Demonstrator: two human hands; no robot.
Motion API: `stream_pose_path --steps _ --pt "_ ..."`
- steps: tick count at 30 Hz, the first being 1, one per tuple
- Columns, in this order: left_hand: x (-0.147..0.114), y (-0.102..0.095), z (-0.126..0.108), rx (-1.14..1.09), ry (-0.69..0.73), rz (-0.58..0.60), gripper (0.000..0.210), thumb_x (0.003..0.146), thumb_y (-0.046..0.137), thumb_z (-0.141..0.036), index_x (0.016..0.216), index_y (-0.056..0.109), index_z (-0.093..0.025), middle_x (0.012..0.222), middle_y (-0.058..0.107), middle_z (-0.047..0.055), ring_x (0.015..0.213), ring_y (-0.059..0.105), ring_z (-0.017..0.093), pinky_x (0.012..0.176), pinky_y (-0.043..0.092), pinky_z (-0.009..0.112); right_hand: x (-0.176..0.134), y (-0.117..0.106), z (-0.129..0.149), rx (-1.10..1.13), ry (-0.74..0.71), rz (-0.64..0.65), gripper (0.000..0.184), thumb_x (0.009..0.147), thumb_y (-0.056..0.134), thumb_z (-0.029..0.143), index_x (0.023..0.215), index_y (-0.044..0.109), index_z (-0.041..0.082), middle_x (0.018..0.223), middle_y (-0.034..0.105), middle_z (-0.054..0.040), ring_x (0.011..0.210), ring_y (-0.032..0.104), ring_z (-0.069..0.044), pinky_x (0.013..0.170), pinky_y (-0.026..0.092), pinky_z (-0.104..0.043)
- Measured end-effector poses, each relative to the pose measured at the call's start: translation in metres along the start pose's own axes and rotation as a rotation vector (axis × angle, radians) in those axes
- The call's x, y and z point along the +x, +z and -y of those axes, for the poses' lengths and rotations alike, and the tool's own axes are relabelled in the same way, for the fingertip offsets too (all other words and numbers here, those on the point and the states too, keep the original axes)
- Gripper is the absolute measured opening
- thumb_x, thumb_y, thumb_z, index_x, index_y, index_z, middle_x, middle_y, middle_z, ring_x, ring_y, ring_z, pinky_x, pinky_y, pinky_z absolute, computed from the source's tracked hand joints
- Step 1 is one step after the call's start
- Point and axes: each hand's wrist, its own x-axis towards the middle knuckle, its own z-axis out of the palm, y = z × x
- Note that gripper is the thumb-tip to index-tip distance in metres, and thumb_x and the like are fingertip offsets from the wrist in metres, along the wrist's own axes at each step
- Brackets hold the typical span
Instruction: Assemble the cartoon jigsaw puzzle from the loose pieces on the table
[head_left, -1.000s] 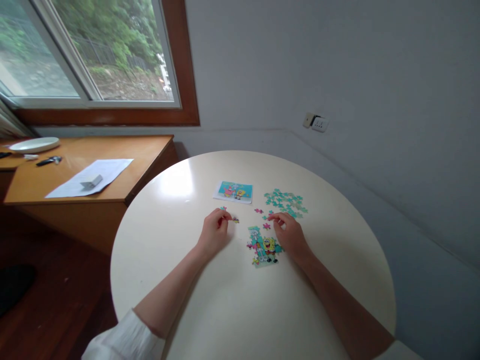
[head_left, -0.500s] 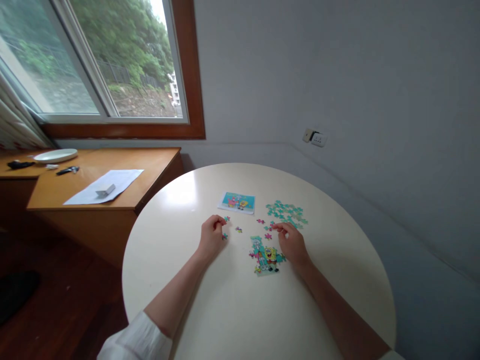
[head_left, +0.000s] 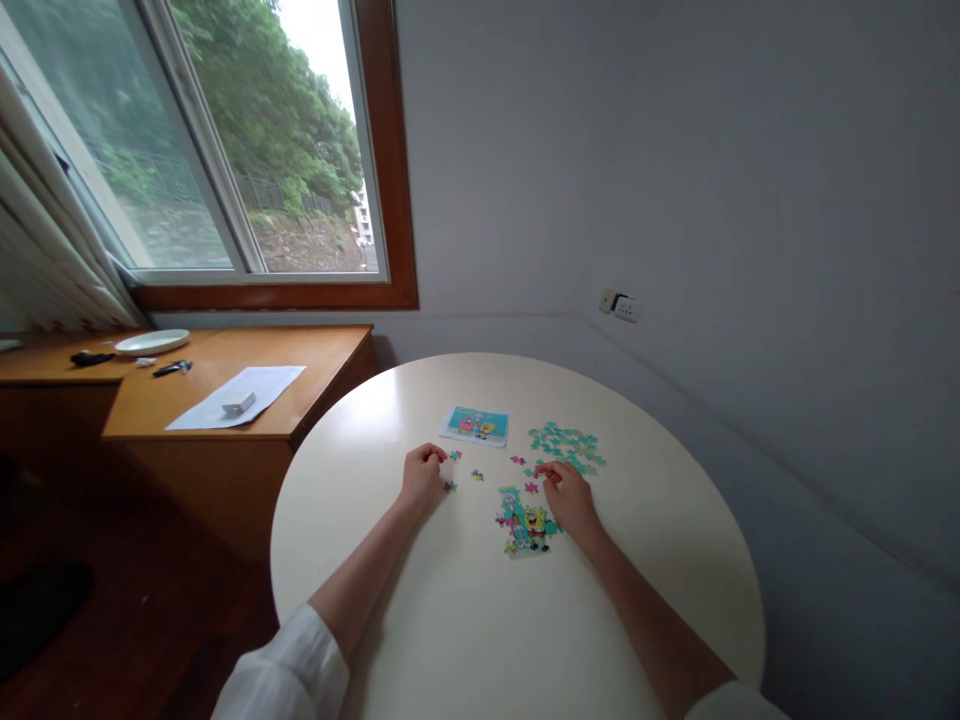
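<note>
My left hand (head_left: pixel 423 473): curled, can't tell if holding | my right hand (head_left: pixel 568 492): by pink piece (head_left: pixel 531 488), hold unclear | puzzle (head_left: pixel 529 524): well in from table (head_left: pixel 465 620)'s right edge | risk: my right wrist brushing it could split joints

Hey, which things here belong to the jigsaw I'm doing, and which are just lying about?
Part of the jigsaw:
joined section, near your right hand
teal pieces, spread beyond that hand
pink piece
picture card

Just lying about, on the wooden desk:
white plate
paper sheet
small white box, on that sheet
</note>
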Motion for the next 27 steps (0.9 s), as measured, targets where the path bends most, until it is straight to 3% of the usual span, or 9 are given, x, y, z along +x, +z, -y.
stream_pose_path --steps 5,11,16,20,27 --pt "0.036 -0.025 -0.026 0.044 -0.062 -0.011 0.012 0.053 0.041 -0.011 0.047 0.051 -0.015 0.04 0.041 -0.004 0.035 0.034 0.007 0.039 0.026 0.02 0.002 0.002 0.016 -0.185 -0.008 0.076 0.025 0.075 0.041 0.015 0.085 0.064 0.019 0.093 0.062 -0.0041 0.084 0.057 -0.016 0.08 0.04 -0.031" --pt "0.085 -0.062 -0.092 0.005 0.04 -0.022 0.015 0.051 0.049 -0.003 0.043 0.048 -0.016 0.05 0.045 0.0 0.05 0.041 0.01 0.048 0.028 0.02 0.023 0.005 0.036 -0.299 -0.079 0.156 0.025 0.079 0.047 0.022 0.097 0.065 0.017 0.102 0.06 -0.0098 0.099 0.051 -0.021 0.085 0.033 -0.035" --pt "0.101 -0.067 -0.13 -0.246 -0.009 -0.077 0.013 0.055 0.043 -0.004 0.049 0.042 -0.016 0.046 0.036 -0.003 0.044 0.032 0.008 0.048 0.028 0.021 0.042 0.006 0.044 -0.401 -0.091 0.247 0.018 0.07 0.058 0.021 0.084 0.069 0.017 0.095 0.063 -0.0113 0.094 0.054 -0.023 0.083 0.032 -0.036" --pt "0.078 -0.046 -0.123 -0.415 -0.103 -0.012 0.011 0.053 0.04 -0.006 0.052 0.037 -0.017 0.047 0.032 -0.005 0.04 0.027 0.004 0.044 0.028 0.019 0.048 0.008 0.043 -0.429 -0.071 0.29 0.013 0.07 0.058 0.018 0.075 0.07 0.018 0.087 0.065 -0.0098 0.089 0.056 -0.022 0.08 0.033 -0.035" --pt "0.019 0.001 -0.074 -0.503 -0.244 0.15 0.005 0.052 0.043 -0.009 0.051 0.045 -0.014 0.048 0.038 -0.004 0.039 0.033 0.004 0.041 0.031 0.02 0.052 0.01 0.035 -0.38 -0.046 0.32 0.01 0.07 0.057 0.019 0.073 0.067 0.02 0.088 0.066 -0.0057 0.088 0.057 -0.019 0.077 0.035 -0.032"
